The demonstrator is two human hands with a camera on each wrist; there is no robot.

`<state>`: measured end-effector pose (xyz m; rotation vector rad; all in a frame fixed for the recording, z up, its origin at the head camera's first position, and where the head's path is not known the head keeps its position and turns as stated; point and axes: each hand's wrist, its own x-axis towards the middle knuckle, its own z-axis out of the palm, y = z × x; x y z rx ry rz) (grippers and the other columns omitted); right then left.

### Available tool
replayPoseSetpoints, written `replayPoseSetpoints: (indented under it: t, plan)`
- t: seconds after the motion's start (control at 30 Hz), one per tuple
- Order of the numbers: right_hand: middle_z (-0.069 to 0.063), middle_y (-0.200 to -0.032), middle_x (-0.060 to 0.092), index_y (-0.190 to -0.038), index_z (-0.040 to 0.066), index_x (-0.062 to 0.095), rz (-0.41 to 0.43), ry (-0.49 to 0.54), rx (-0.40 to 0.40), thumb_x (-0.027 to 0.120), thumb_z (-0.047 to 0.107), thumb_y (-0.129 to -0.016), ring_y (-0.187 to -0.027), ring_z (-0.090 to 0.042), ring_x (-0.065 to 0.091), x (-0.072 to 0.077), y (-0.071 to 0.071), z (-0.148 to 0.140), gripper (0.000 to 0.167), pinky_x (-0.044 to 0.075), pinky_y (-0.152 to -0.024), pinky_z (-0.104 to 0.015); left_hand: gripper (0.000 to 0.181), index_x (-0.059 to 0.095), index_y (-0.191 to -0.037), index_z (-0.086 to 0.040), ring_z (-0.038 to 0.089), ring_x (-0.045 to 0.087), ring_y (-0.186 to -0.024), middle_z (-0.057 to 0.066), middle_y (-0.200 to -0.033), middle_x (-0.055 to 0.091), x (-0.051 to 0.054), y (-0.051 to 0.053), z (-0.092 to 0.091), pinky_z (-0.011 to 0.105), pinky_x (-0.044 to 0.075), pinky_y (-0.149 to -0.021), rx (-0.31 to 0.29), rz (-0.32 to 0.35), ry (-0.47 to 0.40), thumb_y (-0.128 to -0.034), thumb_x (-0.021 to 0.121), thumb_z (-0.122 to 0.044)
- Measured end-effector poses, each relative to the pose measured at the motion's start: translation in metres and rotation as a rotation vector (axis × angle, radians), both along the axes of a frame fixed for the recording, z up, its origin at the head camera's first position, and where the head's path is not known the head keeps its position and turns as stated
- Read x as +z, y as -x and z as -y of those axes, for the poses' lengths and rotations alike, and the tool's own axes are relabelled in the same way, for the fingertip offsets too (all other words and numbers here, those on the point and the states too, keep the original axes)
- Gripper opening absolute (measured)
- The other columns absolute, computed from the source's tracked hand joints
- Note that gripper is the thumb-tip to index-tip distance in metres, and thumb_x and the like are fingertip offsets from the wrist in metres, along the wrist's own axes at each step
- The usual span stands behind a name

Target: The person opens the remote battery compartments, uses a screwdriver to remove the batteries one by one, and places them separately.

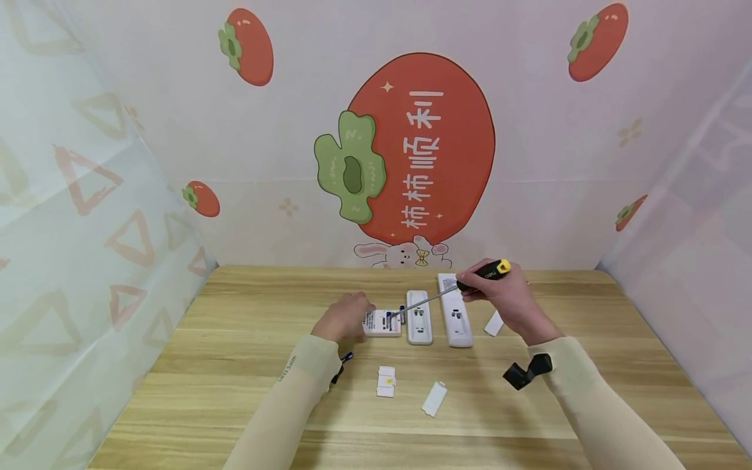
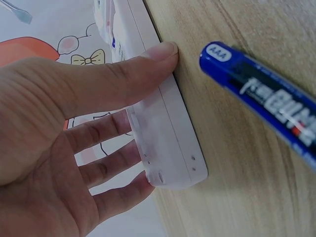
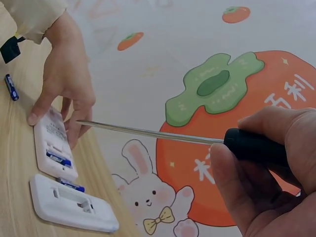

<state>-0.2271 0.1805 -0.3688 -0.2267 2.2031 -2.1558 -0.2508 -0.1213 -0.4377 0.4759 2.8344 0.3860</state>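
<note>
My left hand [image 1: 345, 316] holds a small white remote control [image 1: 382, 332] by its edges, thumb on one side and fingers on the other, as the left wrist view shows. Its back is up with the battery compartment uncovered, and a blue battery [image 3: 58, 158] lies inside. In my right hand [image 1: 512, 297] is a screwdriver [image 1: 485, 275] with a black and yellow handle. The shaft slants down left over the compartment in the head view; whether the tip touches anything, I cannot tell. A loose blue battery [image 1: 403, 314] lies beside the remote's right end.
Another AAA battery [image 2: 256, 94] lies near my left wrist. Right of the held remote are a white remote [image 1: 419, 299] and a longer one [image 1: 461, 337], both with uncovered compartments. White covers [image 1: 385, 386] [image 1: 435, 399] lie in front, and a white piece [image 1: 494, 324] lies under my right hand.
</note>
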Motion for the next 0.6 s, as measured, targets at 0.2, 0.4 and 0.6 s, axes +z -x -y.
replayPoseSetpoints:
  t: [0.2,0.4,0.6]
  plan:
    - [-0.011,-0.093,0.068,-0.101,-0.011,0.064,0.003,-0.01,-0.009,0.076,0.007,-0.091,-0.073,-0.02,0.072,-0.001,0.001,0.004,0.024,0.061,-0.076,-0.037,0.055,0.073,-0.124,-0.012,0.025,0.055,-0.104,0.005,-0.118,0.064,0.001,0.0,0.0,0.044,0.051,-0.093,-0.002,-0.002,-0.004,-0.0724,0.092,-0.006]
    - [-0.011,-0.093,0.069,-0.104,-0.013,0.063,0.005,-0.009,-0.019,0.076,0.007,-0.091,-0.075,-0.022,0.073,-0.001,0.002,0.008,0.027,0.061,-0.075,-0.036,0.056,0.073,-0.125,-0.011,0.025,0.055,-0.105,0.005,-0.119,0.064,0.0,0.001,0.0,0.044,0.05,-0.095,-0.004,-0.004,-0.002,-0.0726,0.092,-0.007]
    - [-0.012,-0.094,0.069,-0.105,-0.013,0.063,0.006,-0.025,-0.015,0.076,0.008,-0.092,-0.074,-0.02,0.073,-0.003,0.003,0.011,0.028,0.061,-0.075,-0.036,0.055,0.074,-0.124,-0.01,0.025,0.054,-0.104,0.005,-0.117,0.064,0.0,0.0,0.0,0.045,0.051,-0.093,-0.01,-0.002,0.005,-0.072,0.093,-0.008]
